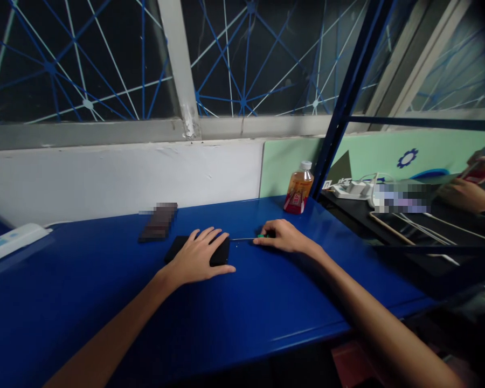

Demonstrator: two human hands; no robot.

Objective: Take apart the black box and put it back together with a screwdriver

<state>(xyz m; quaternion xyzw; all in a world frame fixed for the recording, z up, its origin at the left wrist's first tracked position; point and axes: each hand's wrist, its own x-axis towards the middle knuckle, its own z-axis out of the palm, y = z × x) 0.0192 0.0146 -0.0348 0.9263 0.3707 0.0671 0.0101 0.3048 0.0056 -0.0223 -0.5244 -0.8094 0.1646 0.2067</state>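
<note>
My left hand [202, 254] lies with fingers spread on a flat black rectangular object [221, 257] on the blue table [242, 307]; its kind is not clear. My right hand [283, 235] is closed around the green and black handle of a screwdriver [244, 238]. The thin metal shaft points left and its tip meets, or nearly meets, the right edge of the black object. Most of the black object's top is hidden beneath my left hand. Tiny bits [237, 246] lie just below the shaft.
A dark phone-like slab [158, 223], partly blurred, lies behind my left hand. A drink bottle [299, 188] stands at the back right beside a blue post [339, 124]. A white power strip [14, 242] is at far left. Another person's hands [469, 191] are over the black desk at right.
</note>
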